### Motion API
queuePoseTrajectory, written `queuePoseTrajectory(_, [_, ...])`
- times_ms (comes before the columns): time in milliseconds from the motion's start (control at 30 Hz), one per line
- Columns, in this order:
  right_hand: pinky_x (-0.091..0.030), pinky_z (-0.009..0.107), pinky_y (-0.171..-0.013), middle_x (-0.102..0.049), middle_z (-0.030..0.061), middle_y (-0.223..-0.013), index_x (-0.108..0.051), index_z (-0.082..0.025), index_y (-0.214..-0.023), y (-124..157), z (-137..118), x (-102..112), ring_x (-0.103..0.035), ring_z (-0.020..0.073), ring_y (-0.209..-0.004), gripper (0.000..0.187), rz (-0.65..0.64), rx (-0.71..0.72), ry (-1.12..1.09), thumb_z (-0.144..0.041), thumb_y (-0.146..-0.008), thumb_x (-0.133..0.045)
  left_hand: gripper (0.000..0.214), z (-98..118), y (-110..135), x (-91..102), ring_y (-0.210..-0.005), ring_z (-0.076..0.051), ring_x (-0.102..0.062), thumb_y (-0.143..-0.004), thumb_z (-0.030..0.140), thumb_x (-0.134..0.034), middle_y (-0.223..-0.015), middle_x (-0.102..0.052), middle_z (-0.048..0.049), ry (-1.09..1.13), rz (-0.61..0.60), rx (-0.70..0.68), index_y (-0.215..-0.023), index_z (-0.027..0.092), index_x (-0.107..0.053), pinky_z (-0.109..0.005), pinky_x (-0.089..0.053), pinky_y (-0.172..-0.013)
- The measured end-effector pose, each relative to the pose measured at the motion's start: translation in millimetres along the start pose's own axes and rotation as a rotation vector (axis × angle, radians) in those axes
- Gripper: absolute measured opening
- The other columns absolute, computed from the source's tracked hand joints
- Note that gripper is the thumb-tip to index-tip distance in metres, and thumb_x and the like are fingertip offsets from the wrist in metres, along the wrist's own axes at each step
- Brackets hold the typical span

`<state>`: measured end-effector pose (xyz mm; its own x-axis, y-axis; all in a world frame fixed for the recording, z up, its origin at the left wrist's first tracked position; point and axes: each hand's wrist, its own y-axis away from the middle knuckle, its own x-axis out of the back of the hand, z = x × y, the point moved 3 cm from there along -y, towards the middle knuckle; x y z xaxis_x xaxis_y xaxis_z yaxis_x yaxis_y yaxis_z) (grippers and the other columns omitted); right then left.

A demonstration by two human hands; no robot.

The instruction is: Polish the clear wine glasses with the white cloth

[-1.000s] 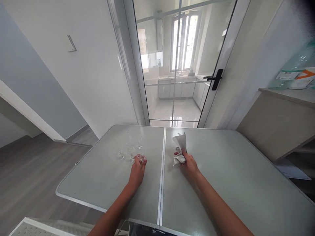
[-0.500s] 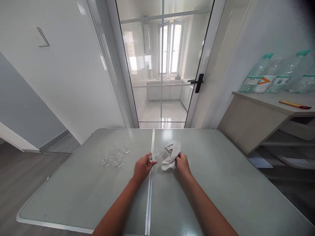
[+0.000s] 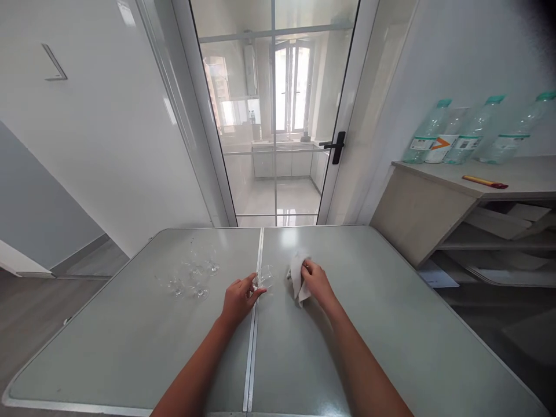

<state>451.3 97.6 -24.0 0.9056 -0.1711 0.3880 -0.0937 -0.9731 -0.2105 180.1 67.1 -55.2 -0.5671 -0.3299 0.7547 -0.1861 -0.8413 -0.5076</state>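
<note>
Fingers (image 3: 248,281) of the left hand (image 3: 237,300) pinch a clear glass (image 3: 266,275) at the metal seam (image 3: 251,365) of the counter (image 3: 130,353), while the right hand (image 3: 317,282) clutches a white cloth (image 3: 296,279), just apart from it. More clear glasses (image 3: 200,292) sit farther left.

Best lane for a hand is R half of the table (image 3: 399,324), from R forearm (image 3: 359,356) out to the shelf unit (image 3: 425,202), which blocks beyond the R edge; near-L area outside L forearm (image 3: 197,368) is open too, as is the wedge btwn forearms. Farther up on L, a tight cluster of stemmed glasses (image 3: 200,292) obstructs, w/ bare surface btwn it & L hand (image 3: 238,299). Only a narrow gap runs btwn the held glass (image 3: 266,277) & the cloth (image 3: 296,278) in R hand (image 3: 318,282); past them a free strip reaches the far edge, where the glass door (image 3: 296,200) bars the way.
</note>
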Motion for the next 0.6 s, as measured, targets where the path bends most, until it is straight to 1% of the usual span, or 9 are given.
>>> queuePoseTrajectory(67, [-0.041,0.027,-0.063,-0.065,0.0006,-0.074,-0.062,-0.021,-0.081,-1,6,-6,-0.057,0.0185,-0.065,0.015,-0.019,0.011,-0.035,-0.031,-0.087,-0.052,0.048,0,0,-0.3,-0.066,-0.020,-0.064,-0.094,0.058,-0.061,-0.073,-0.071,-0.0026,0.001,-0.010,0.003,-0.126,0.023,-0.068,-0.033,-0.050,-0.077])
queuePoseTrajectory(133, [-0.047,0.029,-0.069,-0.068,0.0029,-0.086,-0.063,-0.020,-0.092,-1,7,-7,-0.061,0.0203,-0.075,0.013,-0.007,0.045,-0.053,-0.025,-0.082,-0.056,0.048,-1,0,-0.4,-0.067,-0.020,-0.065,-0.094,0.059,-0.061,-0.073,-0.071,-0.0027,-0.002,-0.015,0.007,-0.126,0.024,-0.068,-0.032,-0.050,-0.077])
queuePoseTrajectory(200, [-0.051,0.034,-0.083,-0.068,0.0056,-0.097,-0.065,-0.022,-0.098,0,2,-5,-0.063,0.0236,-0.091,0.023,-0.025,0.171,0.005,-0.015,-0.077,-0.058,0.048,-2,1,-0.8,-0.067,-0.020,-0.065,-0.094,0.058,-0.061,-0.074,-0.071,-0.0030,-0.008,-0.022,-0.002,-0.126,0.023,-0.068,-0.033,-0.051,-0.077])
queuePoseTrajectory(267, [-0.050,0.038,-0.094,-0.065,0.0073,-0.107,-0.067,-0.025,-0.106,3,-5,-4,-0.061,0.0252,-0.104,0.037,-0.078,0.344,0.108,-0.007,-0.076,-0.056,0.048,-2,1,-1.7,-0.068,-0.020,-0.065,-0.094,0.057,-0.062,-0.075,-0.073,-0.0036,-0.015,-0.039,-0.021,-0.127,0.023,-0.068,-0.033,-0.051,-0.078])
queuePoseTrajectory(333, [-0.050,0.038,-0.095,-0.061,0.0081,-0.112,-0.066,-0.026,-0.113,4,-8,-4,-0.060,0.0238,-0.105,0.045,-0.110,0.434,0.164,-0.003,-0.076,-0.053,0.047,-2,3,-3.2,-0.068,-0.020,-0.066,-0.094,0.056,-0.062,-0.076,-0.074,-0.0039,-0.015,-0.056,-0.043,-0.129,0.023,-0.067,-0.034,-0.051,-0.079])
queuePoseTrajectory(400, [-0.050,0.035,-0.093,-0.057,0.0082,-0.114,-0.066,-0.023,-0.101,2,-3,-3,-0.061,0.0214,-0.099,0.035,-0.079,0.340,0.152,-0.003,-0.075,-0.053,0.046,0,3,-5.2,-0.068,-0.020,-0.065,-0.094,0.055,-0.063,-0.077,-0.074,-0.0038,-0.005,-0.056,-0.065,-0.129,0.024,-0.067,-0.034,-0.051,-0.078])
queuePoseTrajectory(467, [-0.048,0.034,-0.090,-0.056,0.0078,-0.108,-0.059,-0.021,-0.079,-1,9,-2,-0.059,0.0212,-0.094,0.015,-0.021,0.126,0.147,-0.008,-0.071,-0.061,0.046,1,4,-8.1,-0.068,-0.020,-0.065,-0.094,0.054,-0.063,-0.076,-0.074,-0.0034,0.006,-0.052,-0.090,-0.128,0.024,-0.068,-0.033,-0.051,-0.077])
queuePoseTrajectory(533, [-0.047,0.034,-0.085,-0.058,0.0060,-0.096,-0.051,-0.022,-0.070,-3,22,-2,-0.057,0.0229,-0.091,0.023,0.027,-0.074,0.151,-0.017,-0.065,-0.072,0.046,3,4,-11.3,-0.068,-0.020,-0.066,-0.094,0.053,-0.064,-0.076,-0.074,-0.0032,0.009,-0.052,-0.115,-0.128,0.023,-0.068,-0.033,-0.050,-0.077])
queuePoseTrajectory(600, [-0.045,0.032,-0.076,-0.059,0.0025,-0.084,-0.051,-0.023,-0.074,-4,31,-1,-0.057,0.0229,-0.083,0.033,0.047,-0.188,0.109,-0.028,-0.060,-0.080,0.046,3,4,-13.6,-0.069,-0.020,-0.066,-0.094,0.053,-0.064,-0.077,-0.074,-0.0035,0.006,-0.057,-0.134,-0.129,0.023,-0.067,-0.033,-0.050,-0.076])
